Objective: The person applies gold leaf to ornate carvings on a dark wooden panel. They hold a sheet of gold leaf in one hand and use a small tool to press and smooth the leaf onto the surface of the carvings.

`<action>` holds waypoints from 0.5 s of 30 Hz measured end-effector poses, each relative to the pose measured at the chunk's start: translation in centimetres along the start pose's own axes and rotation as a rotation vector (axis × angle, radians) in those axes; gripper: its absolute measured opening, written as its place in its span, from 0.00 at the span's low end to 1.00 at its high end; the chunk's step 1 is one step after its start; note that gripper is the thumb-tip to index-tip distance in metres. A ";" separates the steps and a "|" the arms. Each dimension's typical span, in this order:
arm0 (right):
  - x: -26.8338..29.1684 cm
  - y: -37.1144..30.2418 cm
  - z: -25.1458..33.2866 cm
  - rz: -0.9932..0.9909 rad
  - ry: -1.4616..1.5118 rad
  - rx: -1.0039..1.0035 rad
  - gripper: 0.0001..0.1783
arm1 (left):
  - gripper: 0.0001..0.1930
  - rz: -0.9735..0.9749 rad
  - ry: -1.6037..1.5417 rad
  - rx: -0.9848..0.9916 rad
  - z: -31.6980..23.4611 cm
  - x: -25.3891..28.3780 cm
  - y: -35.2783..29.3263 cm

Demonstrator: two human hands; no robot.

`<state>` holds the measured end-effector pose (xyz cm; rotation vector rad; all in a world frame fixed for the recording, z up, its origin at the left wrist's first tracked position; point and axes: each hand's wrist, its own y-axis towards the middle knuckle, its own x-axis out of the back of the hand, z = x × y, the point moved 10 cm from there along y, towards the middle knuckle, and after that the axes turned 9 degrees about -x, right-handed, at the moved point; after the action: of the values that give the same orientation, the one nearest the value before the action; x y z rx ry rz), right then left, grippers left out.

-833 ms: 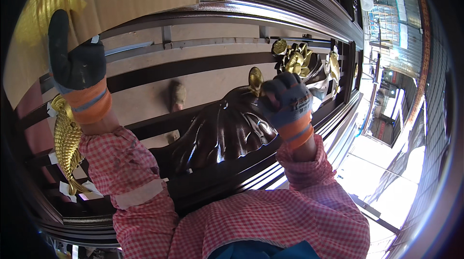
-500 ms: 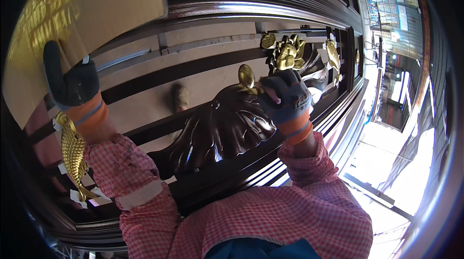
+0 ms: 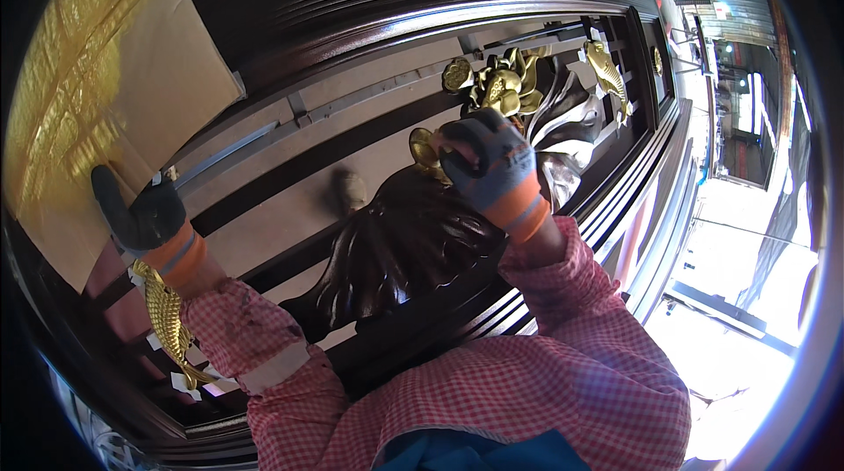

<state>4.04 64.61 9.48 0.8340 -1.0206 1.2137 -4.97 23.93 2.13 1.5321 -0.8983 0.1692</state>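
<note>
My left hand [image 3: 149,216], in a dark-palmed glove with an orange cuff, grips the lower edge of a cardboard sheet [image 3: 189,66] smeared with gold paint. My right hand [image 3: 488,163], gloved alike, is curled closed beside a gold oval piece [image 3: 425,150] on a dark metal panel. Whatever its fingers may hold is hidden. Under and beside that hand spreads a dark, glossy lotus leaf [image 3: 404,242]. Gold lotus flowers [image 3: 499,88] and a round gold seed pod [image 3: 457,75] sit just beyond it.
A gold fish [image 3: 165,317] edged with white masking pieces is near my left forearm, and another gold fish [image 3: 607,71] is at the far right. Dark bars [image 3: 325,141] cross the panel inside a ridged frame [image 3: 422,9]. Bright open workshop lies to the right.
The view has shifted a little. My left hand and the cardboard sheet have moved leftward against the panel. My right hand stays closed beside the gold oval piece, its wrist turned slightly.
</note>
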 end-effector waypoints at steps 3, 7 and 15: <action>-0.7 -0.4 -0.8 0.182 0.004 -0.113 0.11 | 0.20 -0.038 -0.021 0.033 -0.1 0.4 0.3; -0.4 0.3 -1.0 0.092 0.016 -0.029 0.11 | 0.26 -0.031 0.038 -0.136 -0.8 0.9 0.9; -1.1 0.1 -1.4 0.175 -0.007 -0.127 0.13 | 0.21 -0.029 0.075 -0.125 -0.5 1.0 0.6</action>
<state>4.13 65.53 8.01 0.6611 -1.1834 1.2785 -4.49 24.02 3.30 1.4127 -0.8118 0.1461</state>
